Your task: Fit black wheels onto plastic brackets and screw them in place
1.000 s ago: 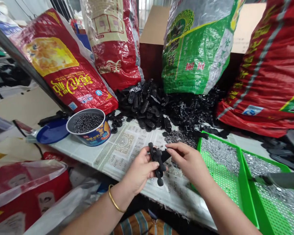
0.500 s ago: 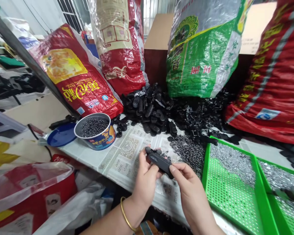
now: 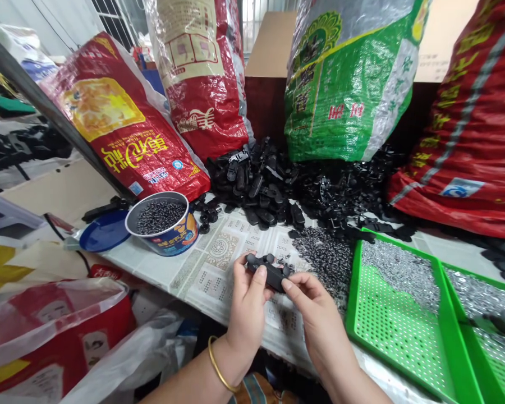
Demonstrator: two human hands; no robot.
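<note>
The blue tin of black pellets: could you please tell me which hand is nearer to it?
Left. The left hand lies right of the blue tin; the right hand is farther right, by the green tray.

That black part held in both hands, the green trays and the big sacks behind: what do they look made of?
Black part: likely moulded plastic, smooth, dull sheen. Green tray: plastic, glossy, perforated floor. Red sack: seemingly woven plastic, shiny printed skin, creased. Left hand and right hand pinch the part.
</note>
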